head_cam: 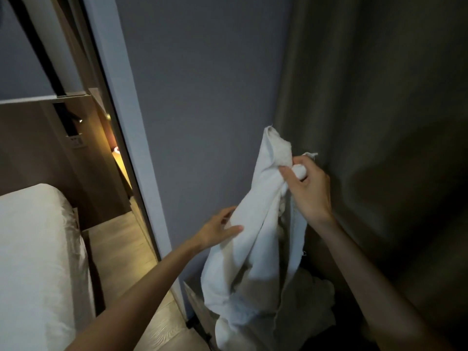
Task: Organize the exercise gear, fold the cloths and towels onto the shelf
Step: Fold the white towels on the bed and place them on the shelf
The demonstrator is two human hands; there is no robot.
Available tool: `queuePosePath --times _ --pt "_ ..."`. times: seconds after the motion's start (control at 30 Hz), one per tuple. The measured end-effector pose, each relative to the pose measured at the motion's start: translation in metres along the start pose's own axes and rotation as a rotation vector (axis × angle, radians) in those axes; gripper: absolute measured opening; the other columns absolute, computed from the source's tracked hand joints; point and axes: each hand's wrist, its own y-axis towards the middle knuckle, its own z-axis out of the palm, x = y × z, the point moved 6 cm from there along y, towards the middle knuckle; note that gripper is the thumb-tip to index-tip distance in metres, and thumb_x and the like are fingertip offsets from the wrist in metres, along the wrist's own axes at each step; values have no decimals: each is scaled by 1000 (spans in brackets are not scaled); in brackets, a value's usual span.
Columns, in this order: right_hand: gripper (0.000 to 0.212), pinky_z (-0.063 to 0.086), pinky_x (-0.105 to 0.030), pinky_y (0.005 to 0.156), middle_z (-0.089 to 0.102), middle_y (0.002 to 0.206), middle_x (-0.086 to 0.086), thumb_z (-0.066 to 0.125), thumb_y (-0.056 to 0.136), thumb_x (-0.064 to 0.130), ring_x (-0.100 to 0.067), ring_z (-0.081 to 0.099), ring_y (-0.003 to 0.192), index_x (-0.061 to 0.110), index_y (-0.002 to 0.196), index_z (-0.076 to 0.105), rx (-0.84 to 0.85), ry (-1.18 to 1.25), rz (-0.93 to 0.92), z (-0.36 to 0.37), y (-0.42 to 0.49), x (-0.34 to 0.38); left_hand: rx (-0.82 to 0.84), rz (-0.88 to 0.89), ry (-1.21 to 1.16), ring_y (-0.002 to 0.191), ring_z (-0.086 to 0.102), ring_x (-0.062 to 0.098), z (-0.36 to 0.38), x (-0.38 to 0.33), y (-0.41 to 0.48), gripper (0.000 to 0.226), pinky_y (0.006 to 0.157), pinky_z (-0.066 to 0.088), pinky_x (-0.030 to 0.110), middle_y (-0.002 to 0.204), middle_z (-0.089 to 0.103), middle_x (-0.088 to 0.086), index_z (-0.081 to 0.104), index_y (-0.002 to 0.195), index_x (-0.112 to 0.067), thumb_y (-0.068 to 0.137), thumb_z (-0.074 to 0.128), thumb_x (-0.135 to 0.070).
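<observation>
towel [255, 239] | hangs lengthwise, vertical | both hands grip it

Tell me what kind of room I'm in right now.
Probably a hotel bedroom: a bed at the left, a wood headboard with a switch panel, a curtain at the right, plus the white towel.

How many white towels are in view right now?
2. The raised towel hangs by the wall, right hand gripping its top, left hand holding its edge. A crumpled towel lies beneath it; more may be hidden underneath.
</observation>
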Motion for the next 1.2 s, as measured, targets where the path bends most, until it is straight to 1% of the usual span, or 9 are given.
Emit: queuePosePath --times 0.2,0.27,0.5,0.6,0.77,0.9,1.0,1.1,1.2 --pt "10 47 -8 67 63 84 9 66 89 24 -1 60 79 17 93 60 -71 21 15 -4 -1 -3 -260 39 -65 81 56 8 -1 14 2 14 67 41 7 86 61 -8 61 84 -27 81 75 -25" --pt "9 48 -9 65 62 83 11 66 89 23 -1 60 77 17 91 60 -94 20 33 -5 2 -8 -330 36 -53 70 56 5 -8 17 2 17 64 43 12 73 62 -11 62 72 -27 78 77 -28" --pt "10 52 -33 83 68 94 1 69 85 16 -16 65 89 16 95 66 -67 -117 125 5 3 -45 -392 68 -203 73 62 17 -53 -16 11 8 75 52 35 84 65 2 66 86 -14 85 71 -21" --pt "13 50 -30 86 70 98 1 68 85 13 -16 65 95 20 95 69 -15 -131 120 20 -13 -50 -413 98 -302 81 62 17 -69 -49 18 7 78 54 37 83 63 -4 65 82 -20 85 71 -17" --pt "5 50 -24 83 70 92 5 65 88 23 -11 65 91 22 90 69 -12 -110 72 34 -30 -34 -404 263 -167 64 56 -4 -74 -113 33 9 64 47 14 73 61 -11 67 78 -18 80 74 -12" --pt "35 51 -26 83 65 100 4 71 76 45 -11 62 92 21 100 62 55 -171 40 32 -32 -18 -376 294 -261 76 61 16 -75 -145 40 9 74 56 39 76 62 -1 69 84 -7 79 75 -10" --pt "48 42 -5 76 58 102 11 76 69 51 1 56 89 26 104 56 138 -260 85 37 -33 -19 -304 343 -294 79 63 19 -65 -164 41 10 71 59 42 79 62 2 68 84 -6 79 75 -10" --pt "40 39 -9 82 63 110 1 73 79 42 -10 60 101 16 108 62 68 -329 77 33 -28 -23 -247 359 -334 74 64 11 -53 -172 44 9 65 60 32 81 62 1 66 84 -7 80 74 -9" --pt "13 47 -20 82 62 103 4 69 84 35 -11 61 94 27 89 59 31 -191 182 19 -19 -29 -208 301 -483 76 66 11 -52 -162 49 9 70 60 30 88 67 6 67 91 -7 84 71 -12"
